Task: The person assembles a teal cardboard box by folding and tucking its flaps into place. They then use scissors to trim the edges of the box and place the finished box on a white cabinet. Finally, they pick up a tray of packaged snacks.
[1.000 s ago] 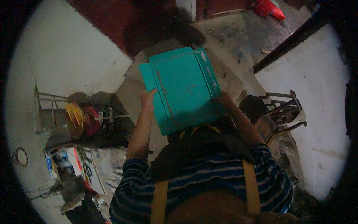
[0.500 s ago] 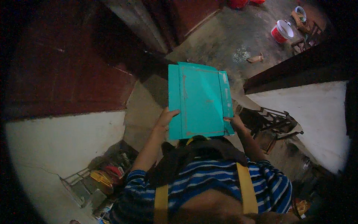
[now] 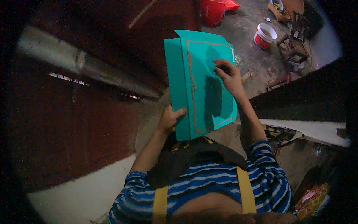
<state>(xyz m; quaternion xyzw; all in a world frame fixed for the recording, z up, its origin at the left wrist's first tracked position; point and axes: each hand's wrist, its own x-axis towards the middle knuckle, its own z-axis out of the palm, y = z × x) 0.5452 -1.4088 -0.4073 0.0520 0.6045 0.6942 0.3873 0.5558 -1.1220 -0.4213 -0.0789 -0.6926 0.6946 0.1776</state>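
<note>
A teal-green sheet of folded cardboard point(image 3: 204, 95), like a flattened box, is held up in front of my body, tilted to the right. It has creased flaps along the left and top, and brownish scuffed lines run round its main panel. My left hand point(image 3: 171, 118) grips the lower left flap, thumb on the face and fingers hidden behind. Over the upper right of the panel hovers my right hand point(image 3: 229, 76), fingers bent and thumb a little apart from them, with nothing seen between. Its dark shadow falls on the cardboard.
Beyond the cardboard, a red and white bucket point(image 3: 265, 35) stands on the concrete floor near a wooden stool point(image 3: 294, 48). A red container point(image 3: 212, 13) is at the top. Dark red doors point(image 3: 93, 145) rise on the left, and a dark panel edge point(image 3: 294, 97) on the right.
My right hand has let go of the cardboard's right edge and risen over its face. The cardboard has moved up and turned. My view has swung, bringing the bucket and red container further in.
</note>
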